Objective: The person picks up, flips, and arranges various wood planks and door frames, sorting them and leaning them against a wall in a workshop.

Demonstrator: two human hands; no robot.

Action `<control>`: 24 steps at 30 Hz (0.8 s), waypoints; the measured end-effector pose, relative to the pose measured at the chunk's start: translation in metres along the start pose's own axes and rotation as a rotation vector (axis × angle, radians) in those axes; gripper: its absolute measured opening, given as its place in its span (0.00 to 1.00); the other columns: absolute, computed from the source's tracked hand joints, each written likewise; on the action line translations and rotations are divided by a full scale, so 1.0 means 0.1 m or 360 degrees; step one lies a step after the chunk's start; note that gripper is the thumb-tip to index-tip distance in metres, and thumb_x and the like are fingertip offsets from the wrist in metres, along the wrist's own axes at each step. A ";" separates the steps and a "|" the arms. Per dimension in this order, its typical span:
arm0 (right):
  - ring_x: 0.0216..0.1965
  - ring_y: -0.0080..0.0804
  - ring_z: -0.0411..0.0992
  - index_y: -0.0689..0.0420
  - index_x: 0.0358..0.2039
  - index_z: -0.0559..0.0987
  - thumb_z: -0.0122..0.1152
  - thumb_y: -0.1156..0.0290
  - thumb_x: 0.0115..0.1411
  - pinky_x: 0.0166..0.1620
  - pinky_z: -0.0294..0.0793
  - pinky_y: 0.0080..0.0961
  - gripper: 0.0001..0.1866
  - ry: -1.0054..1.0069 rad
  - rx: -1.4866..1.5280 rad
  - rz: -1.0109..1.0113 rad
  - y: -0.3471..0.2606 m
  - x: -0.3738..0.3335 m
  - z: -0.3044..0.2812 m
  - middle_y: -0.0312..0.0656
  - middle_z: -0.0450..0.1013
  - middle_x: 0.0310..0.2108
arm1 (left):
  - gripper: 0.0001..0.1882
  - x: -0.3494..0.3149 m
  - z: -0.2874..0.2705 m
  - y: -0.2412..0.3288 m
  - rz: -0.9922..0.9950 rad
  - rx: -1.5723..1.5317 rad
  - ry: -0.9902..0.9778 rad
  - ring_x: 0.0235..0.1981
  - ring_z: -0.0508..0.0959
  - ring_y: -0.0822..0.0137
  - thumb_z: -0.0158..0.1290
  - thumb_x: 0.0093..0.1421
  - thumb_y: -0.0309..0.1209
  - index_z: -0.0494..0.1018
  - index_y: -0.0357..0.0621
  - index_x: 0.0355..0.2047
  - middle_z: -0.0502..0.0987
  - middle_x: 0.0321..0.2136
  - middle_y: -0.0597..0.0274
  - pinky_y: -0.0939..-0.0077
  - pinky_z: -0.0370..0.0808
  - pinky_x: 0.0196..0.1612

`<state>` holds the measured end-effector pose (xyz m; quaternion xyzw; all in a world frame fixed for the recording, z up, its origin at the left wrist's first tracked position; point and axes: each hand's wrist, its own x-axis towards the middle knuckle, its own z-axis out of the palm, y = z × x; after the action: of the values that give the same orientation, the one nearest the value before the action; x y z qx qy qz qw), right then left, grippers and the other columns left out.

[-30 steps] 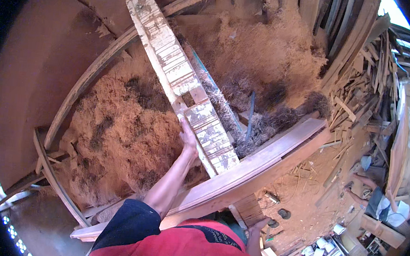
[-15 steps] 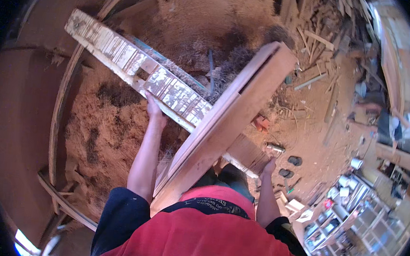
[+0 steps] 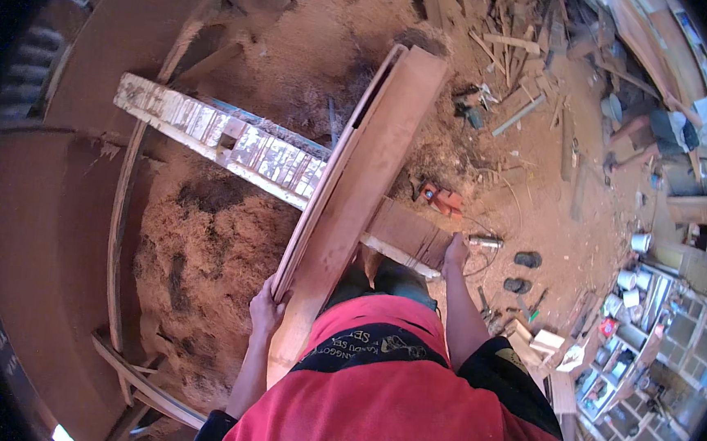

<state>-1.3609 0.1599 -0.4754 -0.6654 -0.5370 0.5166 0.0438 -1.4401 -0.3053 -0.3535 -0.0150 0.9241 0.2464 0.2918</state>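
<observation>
A long reddish-brown wooden board (image 3: 373,156) with a slot near its far end lies diagonally before me. A thinner board (image 3: 333,167) runs along its left side. Both rest across a thick plank (image 3: 272,156) with worn white paint and a square hole, whose right part is bare brown wood. My left hand (image 3: 267,308) is closed round the left edge of the boards near my body. At the plank's right end my right hand (image 3: 455,255) grips the corner, its fingers partly hidden. The boards' near end disappears under my red shirt.
Sawdust (image 3: 204,251) is heaped left and beyond the plank, beside a curved wooden rail (image 3: 121,229). An orange power tool (image 3: 442,200) and a pair of dark sandals (image 3: 522,272) lie on the right floor. Wood scraps (image 3: 517,52) pile up far right; another person (image 3: 678,128) bends there.
My left hand has let go of the white-painted plank and moved nearer my body, onto the edge of the long boards. My right hand stays at the plank's end. The whole view has shifted.
</observation>
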 end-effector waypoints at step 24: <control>0.53 0.49 0.72 0.61 0.54 0.76 0.60 0.59 0.64 0.62 0.65 0.43 0.23 -0.0444 -0.1423 -0.1369 -0.90 0.82 -0.03 0.51 0.74 0.53 | 0.36 -0.99 0.92 0.28 0.0180 -0.0418 0.1761 0.62 0.68 0.54 0.56 0.60 0.56 0.67 0.47 0.61 0.70 0.58 0.52 0.51 0.60 0.66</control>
<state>-1.4280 0.2614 -0.4715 -0.2705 -0.9208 0.2607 -0.1049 -1.3137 -0.2496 -0.3526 -0.1285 0.9002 0.3300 -0.2536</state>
